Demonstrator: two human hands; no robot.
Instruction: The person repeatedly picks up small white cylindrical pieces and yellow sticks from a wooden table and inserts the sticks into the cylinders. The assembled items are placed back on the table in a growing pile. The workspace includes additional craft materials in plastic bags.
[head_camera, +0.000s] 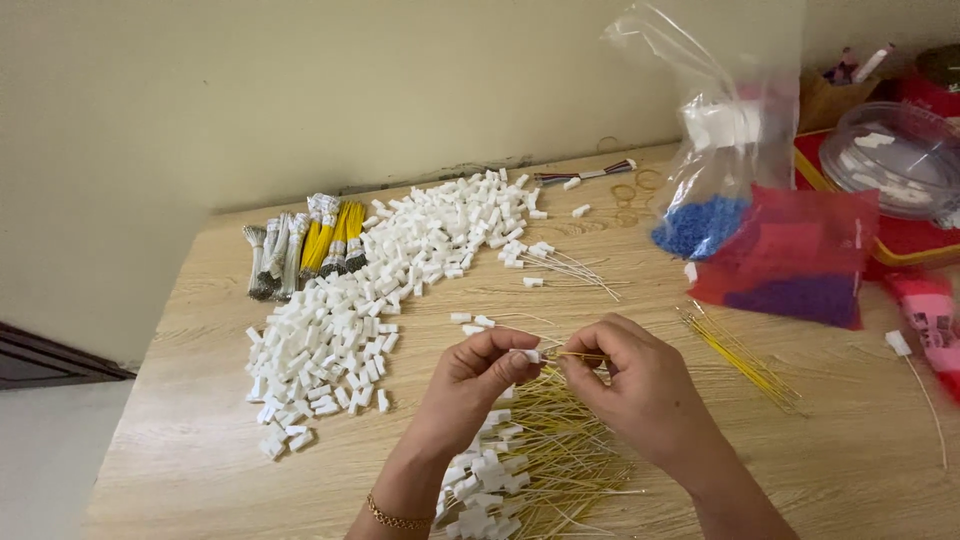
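Note:
My left hand (475, 378) pinches a small white plastic connector (531, 355) between thumb and fingers. My right hand (640, 380) holds a thin yellow wire (578, 355) with its tip at that connector. Both hands hover over a heap of yellow wires fitted with white connectors (530, 460) near the table's front edge. A wide spread of loose white connectors (380, 290) lies to the left and behind. Loose yellow wires (740, 355) lie to the right of my right hand.
Bundles of white and yellow wires (305, 245) lie at the back left of the wooden table (180, 440). A clear bag with blue beads (715, 200), a red bag (800, 260), a clear lid (895, 160) and rubber bands (635, 195) sit back right.

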